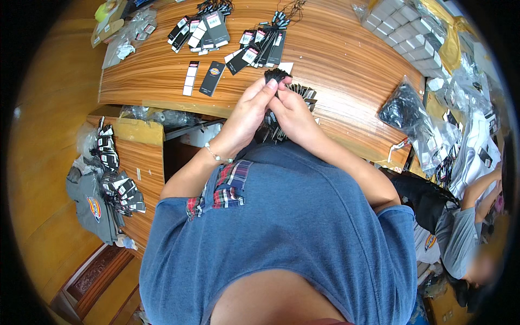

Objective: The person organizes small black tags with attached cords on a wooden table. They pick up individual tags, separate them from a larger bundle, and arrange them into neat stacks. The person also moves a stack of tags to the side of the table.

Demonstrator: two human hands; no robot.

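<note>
Above the table's near edge, my left hand (254, 103) and my right hand (293, 111) meet, both closed. Between the fingertips they pinch a bunch of black hang-tag strings (278, 74). A thick cluster of hang tags (304, 93) shows beside and beneath my hands, partly hidden by them. Just left lie a single black hang tag (212, 79) and a narrow black-and-white label strip (190, 78). Farther back are two fanned bundles of strung tags, one on the left (201, 32) and another hang-tag bundle (260, 49) nearer my hands.
The wooden table (336, 59) stretches ahead. Stacked small white boxes (398, 27) fill its far right corner, with a plastic bag of black items (403, 108) nearer. At left, more tag bundles (116, 173) and a grey garment (95, 208) lie on a lower surface. Another person (460, 233) is at right.
</note>
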